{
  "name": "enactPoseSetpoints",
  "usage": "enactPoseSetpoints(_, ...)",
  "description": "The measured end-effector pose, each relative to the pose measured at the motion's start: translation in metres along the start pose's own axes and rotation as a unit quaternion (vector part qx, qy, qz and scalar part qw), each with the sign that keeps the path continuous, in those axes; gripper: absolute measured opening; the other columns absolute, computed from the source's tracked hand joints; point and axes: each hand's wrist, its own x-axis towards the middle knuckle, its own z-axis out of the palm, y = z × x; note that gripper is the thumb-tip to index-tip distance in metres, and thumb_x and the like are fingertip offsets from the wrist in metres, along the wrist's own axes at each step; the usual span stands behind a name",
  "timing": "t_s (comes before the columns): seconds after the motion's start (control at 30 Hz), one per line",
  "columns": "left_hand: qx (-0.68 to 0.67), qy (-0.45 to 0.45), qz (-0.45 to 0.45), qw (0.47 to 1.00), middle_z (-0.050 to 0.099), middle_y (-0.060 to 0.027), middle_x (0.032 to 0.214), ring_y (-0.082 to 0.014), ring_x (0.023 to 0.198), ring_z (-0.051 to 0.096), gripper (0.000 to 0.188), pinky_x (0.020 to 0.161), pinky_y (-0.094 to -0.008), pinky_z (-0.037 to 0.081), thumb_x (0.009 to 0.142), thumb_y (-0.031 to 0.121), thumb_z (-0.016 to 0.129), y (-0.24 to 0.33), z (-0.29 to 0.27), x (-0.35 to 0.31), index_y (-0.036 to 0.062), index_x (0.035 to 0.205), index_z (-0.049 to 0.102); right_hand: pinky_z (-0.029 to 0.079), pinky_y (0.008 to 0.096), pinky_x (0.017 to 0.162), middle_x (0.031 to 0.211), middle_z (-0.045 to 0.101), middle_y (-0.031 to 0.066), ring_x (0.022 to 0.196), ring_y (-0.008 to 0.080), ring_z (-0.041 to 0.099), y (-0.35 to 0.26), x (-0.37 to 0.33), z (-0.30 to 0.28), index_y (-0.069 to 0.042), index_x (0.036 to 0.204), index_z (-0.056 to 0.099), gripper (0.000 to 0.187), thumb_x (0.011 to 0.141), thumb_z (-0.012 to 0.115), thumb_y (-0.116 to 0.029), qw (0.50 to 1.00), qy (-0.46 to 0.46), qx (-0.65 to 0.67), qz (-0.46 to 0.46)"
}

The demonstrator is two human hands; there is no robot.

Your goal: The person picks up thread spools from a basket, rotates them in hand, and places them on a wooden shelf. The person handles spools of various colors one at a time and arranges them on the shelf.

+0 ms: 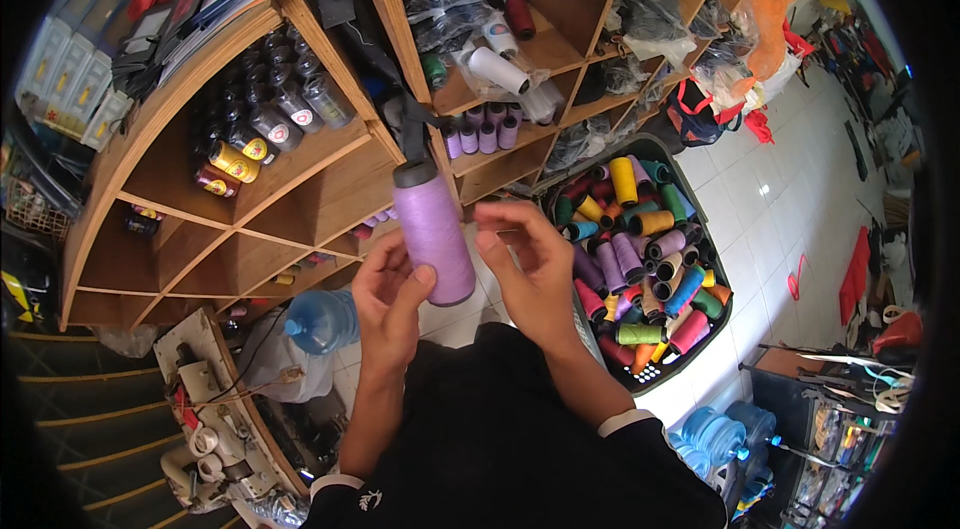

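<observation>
A large purple thread cone (434, 229) with a dark top stands nearly upright in front of me. My left hand (392, 294) grips its lower left side, the thumb across the front. To the right of the cone, my right hand (528, 264) is raised with fingers curved and apart, holding nothing. Just beyond, a shelf compartment holds several smaller purple thread spools (487, 137). At my right is a dark basket (722, 317) heaped with thread cones of many colours.
Wooden shelving (235, 227) curves across the far left, with dark spools (270, 119) inside. A sewing machine (215, 439) sits at the lower left, near a blue water jug (325, 321). More jugs (712, 437) stand at the lower right. Bags (700, 114) lie beyond the basket.
</observation>
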Motion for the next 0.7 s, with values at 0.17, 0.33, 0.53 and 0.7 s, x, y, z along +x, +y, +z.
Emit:
enactPoseSetpoints(0.17,0.031,0.001,0.075,0.997,0.059,-0.0137,0.116,-0.0197,0.11,0.057,0.045,0.095,-0.0329,0.044,0.081,0.005,0.072,0.001,-0.005,-0.001,-0.0034,0.119,0.05,0.046,0.0263,0.075,0.089,0.062,0.0085,0.083,0.0161,0.059,-0.027,-0.005,0.009,-0.001,0.092,0.07,0.014,0.079,0.073,0.001,0.982,0.001,-0.162,-0.097)
enactPoseSetpoints(0.33,0.08,-0.006,0.133,0.988,0.055,-0.0136,0.12,-0.0214,0.113,0.056,0.048,0.096,-0.0353,0.047,0.079,0.001,0.074,0.003,-0.001,-0.005,-0.0027,0.118,0.046,0.045,0.029,0.068,0.083,0.06,0.009,0.075,0.0195,0.057,-0.024,-0.006,0.009,-0.004,0.09,0.071,0.015,0.076,0.074,0.0,0.968,0.012,-0.204,-0.142)
enactPoseSetpoints(0.53,0.115,-0.016,0.158,0.981,0.056,-0.0131,0.117,-0.0207,0.112,0.056,0.047,0.096,-0.0353,0.046,0.079,0.001,0.074,0.004,-0.002,-0.004,-0.0019,0.117,0.046,0.042,0.03,0.069,0.081,0.056,0.0097,0.076,0.0205,0.054,-0.024,0.003,0.004,-0.001,0.082,0.06,0.009,0.077,0.066,0.004,0.965,-0.025,-0.193,-0.177)
enactPoseSetpoints(0.7,0.051,-0.005,0.064,0.997,0.059,-0.0125,0.114,-0.0204,0.104,0.06,0.053,0.095,-0.0358,0.046,0.083,0.019,0.07,0.006,-0.004,-0.002,-0.003,0.125,0.046,0.041,0.0303,0.073,0.084,0.053,0.0092,0.08,0.0186,0.052,0.011,0.001,-0.015,0.0,0.085,0.053,0.011,0.079,0.06,0.005,0.995,-0.058,-0.036,-0.066)
